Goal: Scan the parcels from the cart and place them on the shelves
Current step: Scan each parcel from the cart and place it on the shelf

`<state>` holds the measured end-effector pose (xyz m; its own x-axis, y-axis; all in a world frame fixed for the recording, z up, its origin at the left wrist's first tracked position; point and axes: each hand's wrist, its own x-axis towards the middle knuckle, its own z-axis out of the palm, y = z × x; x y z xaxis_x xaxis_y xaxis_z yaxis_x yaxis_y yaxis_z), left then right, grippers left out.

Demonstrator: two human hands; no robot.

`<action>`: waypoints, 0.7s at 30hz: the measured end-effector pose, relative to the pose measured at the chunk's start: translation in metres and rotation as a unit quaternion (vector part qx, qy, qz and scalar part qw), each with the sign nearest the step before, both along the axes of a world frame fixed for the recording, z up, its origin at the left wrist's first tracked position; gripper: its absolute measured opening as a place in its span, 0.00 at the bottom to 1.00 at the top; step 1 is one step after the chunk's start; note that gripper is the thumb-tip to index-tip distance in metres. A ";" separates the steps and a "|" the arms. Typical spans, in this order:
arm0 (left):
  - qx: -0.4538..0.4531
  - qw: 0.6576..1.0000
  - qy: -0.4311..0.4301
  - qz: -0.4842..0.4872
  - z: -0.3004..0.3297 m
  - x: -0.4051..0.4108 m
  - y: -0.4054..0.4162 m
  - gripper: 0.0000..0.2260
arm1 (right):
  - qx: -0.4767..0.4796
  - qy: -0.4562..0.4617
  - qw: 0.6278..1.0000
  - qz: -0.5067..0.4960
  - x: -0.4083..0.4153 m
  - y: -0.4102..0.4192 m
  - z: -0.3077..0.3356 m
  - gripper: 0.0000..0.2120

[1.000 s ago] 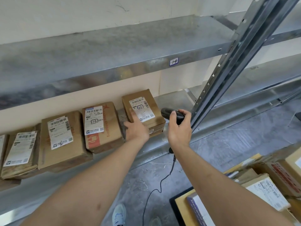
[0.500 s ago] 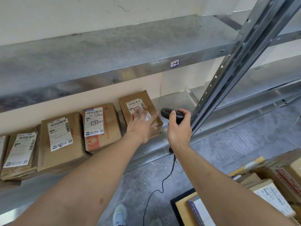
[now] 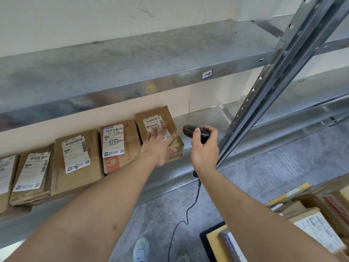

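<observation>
Right now the left hand [image 3: 160, 146] lies flat, fingers straight and spread, on top of the small cardboard parcel [image 3: 160, 129] at the right end of the row on the lower shelf [image 3: 204, 118]; fingertips cover part of its white shipping label [image 3: 154, 123]. Nothing is clamped there, it only presses. The right hand [image 3: 204, 150] is curled tight round the black handheld barcode scanner [image 3: 196, 132], just beside the parcel's right side, w/ its cable [image 3: 188, 208] hanging down twd the floor.

That parcel sits near the shelf's front edge, angled a bit vs. its neighbours. To its left: a red-printed box [image 3: 120, 146], a plain carton [image 3: 77, 159] and a creased brown parcel [image 3: 31, 174], labels up, packed side by side. More parcels wait on the cart [image 3: 213, 241], bottom right.

Risks, as I judge them:
- Parcel's front corner is close to the shelf lip; a drag of the palm on pull-back could tip it off.
- Pushing it left could shove the red-printed box out of line.
- Dangling cable could snag the steel upright [image 3: 264, 95] or the cart when the arm swings back.

Hard to tell: label text is too small to read, whether the scanner's window points at any barcode, the leftmost parcel is cut by the frame, and most of the cart is out of view. The tag [image 3: 207, 74] on the upper shelf's edge is handwritten, not clearly legible.
</observation>
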<state>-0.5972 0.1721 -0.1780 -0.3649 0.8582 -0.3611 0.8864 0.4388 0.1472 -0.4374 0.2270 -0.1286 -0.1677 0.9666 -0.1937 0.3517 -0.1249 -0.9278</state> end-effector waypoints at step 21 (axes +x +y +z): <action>0.081 0.994 0.055 -0.056 0.080 0.032 -0.021 0.27 | 0.024 0.053 0.997 -0.047 0.021 -0.046 0.042 0.09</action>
